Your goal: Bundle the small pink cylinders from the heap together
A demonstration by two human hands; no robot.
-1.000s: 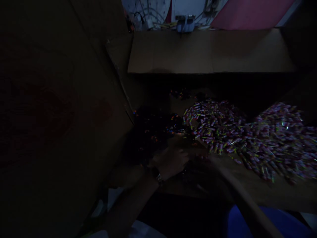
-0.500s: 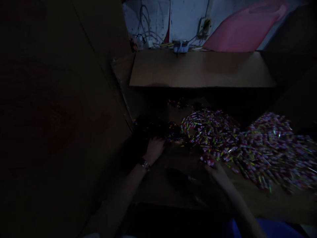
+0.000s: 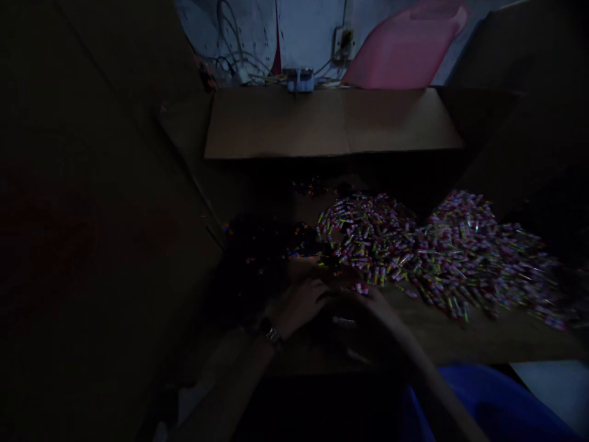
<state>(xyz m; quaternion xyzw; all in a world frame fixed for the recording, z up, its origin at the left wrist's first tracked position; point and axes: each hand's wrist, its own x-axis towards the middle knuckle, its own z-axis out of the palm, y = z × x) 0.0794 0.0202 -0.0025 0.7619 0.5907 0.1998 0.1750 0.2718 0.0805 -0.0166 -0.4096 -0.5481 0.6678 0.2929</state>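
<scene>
The light is very dim. My left hand (image 3: 304,302), with a watch (image 3: 269,331) on its wrist, is low over the table with its fingers curled in; what they hold is too dark to make out. Close by on its right, my right hand (image 3: 373,302) bends its fingers around a few small pink-and-white pieces (image 3: 359,287). The fingertips of both hands nearly meet. Just beyond the right hand spreads a large pile of small pink, white and yellow-green pieces (image 3: 451,245). A dark heap with orange and blue specks (image 3: 271,236) lies beyond my left hand.
An opened cardboard box flap (image 3: 331,123) stands along the back. Behind it are a pink plastic container (image 3: 405,52), a wall socket (image 3: 343,44) and loose cables (image 3: 234,37). A cardboard panel (image 3: 105,184) rises on the left. A blue tub (image 3: 497,399) stands at the lower right.
My left hand has moved back from the dark heap, toward me and to the right. My right hand has come left with its pieces, so the hands are now close together. The view has shifted right.
</scene>
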